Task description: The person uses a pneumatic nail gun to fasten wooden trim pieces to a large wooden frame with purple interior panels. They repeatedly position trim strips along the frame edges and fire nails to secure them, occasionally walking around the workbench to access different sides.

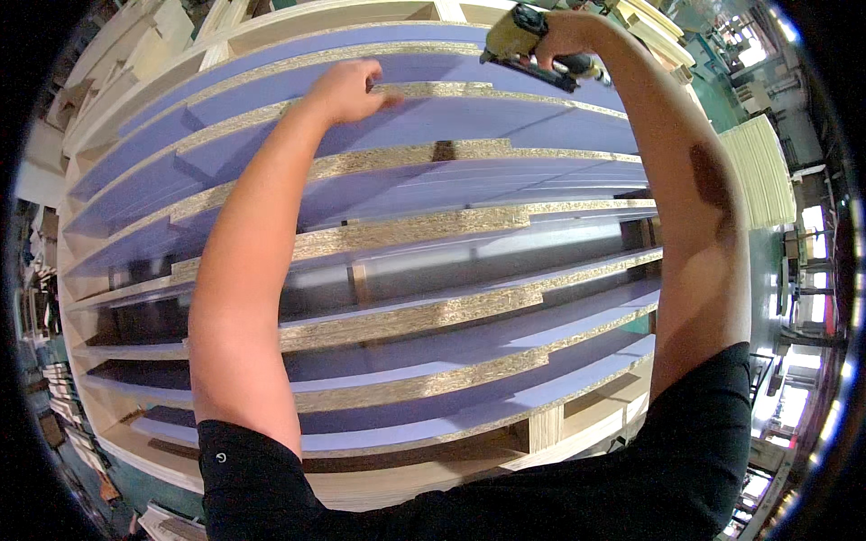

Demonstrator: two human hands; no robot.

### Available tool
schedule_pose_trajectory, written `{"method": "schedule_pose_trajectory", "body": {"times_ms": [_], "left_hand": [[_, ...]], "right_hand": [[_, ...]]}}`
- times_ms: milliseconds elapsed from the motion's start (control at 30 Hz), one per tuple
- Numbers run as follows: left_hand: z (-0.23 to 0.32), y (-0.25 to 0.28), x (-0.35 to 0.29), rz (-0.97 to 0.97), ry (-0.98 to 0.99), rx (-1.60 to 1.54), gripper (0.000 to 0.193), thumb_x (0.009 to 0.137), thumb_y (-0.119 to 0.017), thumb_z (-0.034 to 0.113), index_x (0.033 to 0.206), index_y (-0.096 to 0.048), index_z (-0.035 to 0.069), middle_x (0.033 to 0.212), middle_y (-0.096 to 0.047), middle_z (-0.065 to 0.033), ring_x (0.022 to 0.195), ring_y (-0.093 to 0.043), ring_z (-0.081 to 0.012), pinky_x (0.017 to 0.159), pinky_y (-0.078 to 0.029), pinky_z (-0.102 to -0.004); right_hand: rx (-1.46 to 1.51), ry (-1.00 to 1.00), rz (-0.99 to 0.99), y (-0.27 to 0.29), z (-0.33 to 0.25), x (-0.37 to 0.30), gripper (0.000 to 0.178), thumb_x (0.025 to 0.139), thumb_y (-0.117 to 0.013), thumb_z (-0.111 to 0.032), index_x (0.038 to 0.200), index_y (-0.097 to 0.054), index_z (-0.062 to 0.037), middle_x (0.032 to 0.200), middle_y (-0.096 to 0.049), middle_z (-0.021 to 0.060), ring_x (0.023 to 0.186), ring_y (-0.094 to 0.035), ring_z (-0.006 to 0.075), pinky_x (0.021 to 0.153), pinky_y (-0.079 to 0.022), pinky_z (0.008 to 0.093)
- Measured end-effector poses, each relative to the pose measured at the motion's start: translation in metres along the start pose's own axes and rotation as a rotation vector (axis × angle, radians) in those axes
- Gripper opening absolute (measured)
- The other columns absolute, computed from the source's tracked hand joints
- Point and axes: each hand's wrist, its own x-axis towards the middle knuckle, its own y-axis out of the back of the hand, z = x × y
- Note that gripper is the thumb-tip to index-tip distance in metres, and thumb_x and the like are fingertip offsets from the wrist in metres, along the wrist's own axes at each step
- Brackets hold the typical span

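My right hand (570,38) is wrapped round a nail gun (517,36), yellowish and black, held over the far right part of a wooden frame. My left hand (347,90) reaches out above the far boards, thumb and fingers apart, with nothing seen between them. Beneath both arms lie several long chipboard strips (424,311), set on edge in rows across the frame. Their broad faces (469,117) are bluish-violet. Shorter chipboard pieces lie along several of the strips' top edges. My forearms hide parts of the rows.
A pale wooden frame (546,428) encloses the rows, with deep gaps between the strips. Right of it stands a stack of pale boards (760,171). More timber (135,59) lies at the far left. Green floor shows around the frame.
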Motion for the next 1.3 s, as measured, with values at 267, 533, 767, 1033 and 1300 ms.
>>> {"method": "schedule_pose_trajectory", "body": {"times_ms": [267, 533, 767, 1033, 1300], "left_hand": [[0.002, -0.038, 0.023, 0.450, 0.022, 0.432, 0.056, 0.098, -0.055, 0.057, 0.141, -0.060, 0.021, 0.157, -0.045, -0.0102, 0.142, -0.043, -0.0311, 0.110, -0.032, -0.0648], [-0.020, -0.027, 0.083, 0.222, 0.063, 0.282, 0.048, 0.094, -0.068, 0.022, 0.141, -0.060, 0.024, 0.130, -0.069, -0.0126, 0.120, -0.065, -0.0374, 0.107, -0.040, -0.0664], [-0.001, -0.022, 0.074, 0.234, 0.288, -0.257, 0.011, 0.084, -0.068, 0.014, 0.094, -0.073, 0.009, 0.088, -0.074, -0.0169, 0.076, -0.069, -0.0330, 0.067, -0.052, -0.0455], [-0.002, -0.023, 0.075, 0.232, 0.146, -0.103, 0.010, 0.086, -0.064, 0.011, 0.093, -0.071, 0.008, 0.078, -0.070, -0.0165, 0.072, -0.068, -0.0326, 0.062, -0.052, -0.0451], [-0.017, -0.039, 0.109, 0.281, -0.059, 0.197, 0.046, 0.087, -0.074, 0.016, 0.133, -0.066, 0.020, 0.122, -0.071, -0.0149, 0.105, -0.070, -0.0390, 0.089, -0.056, -0.0492]], "right_hand": [[0.182, -0.089, -0.188, 0.023, -0.009, 0.067, 0.037, 0.072, -0.080, -0.013, 0.107, -0.072, -0.0142, 0.096, -0.070, 0.0091, 0.084, -0.064, 0.0281, 0.068, -0.053, 0.0524], [0.166, -0.145, -0.285, 0.028, 0.000, 0.083, 0.041, 0.073, -0.082, -0.013, 0.113, -0.072, -0.0182, 0.098, -0.069, 0.0082, 0.086, -0.063, 0.0286, 0.066, -0.053, 0.0542], [0.188, -0.152, -0.367, 0.018, 0.007, 0.100, 0.047, 0.074, -0.083, -0.012, 0.118, -0.073, -0.0216, 0.099, -0.068, 0.0074, 0.087, -0.063, 0.0288, 0.064, -0.053, 0.0551], [0.183, -0.171, -0.344, 0.015, 0.014, 0.104, 0.042, 0.074, -0.084, -0.013, 0.115, -0.073, -0.0165, 0.095, -0.069, 0.0099, 0.081, -0.064, 0.0269, 0.062, -0.054, 0.0508], [0.270, -0.146, -0.446, 0.019, 0.044, 0.081, 0.027, 0.073, -0.080, -0.010, 0.099, -0.072, -0.0061, 0.077, -0.067, 0.0085, 0.067, -0.063, 0.0226, 0.057, -0.053, 0.0447]]}}
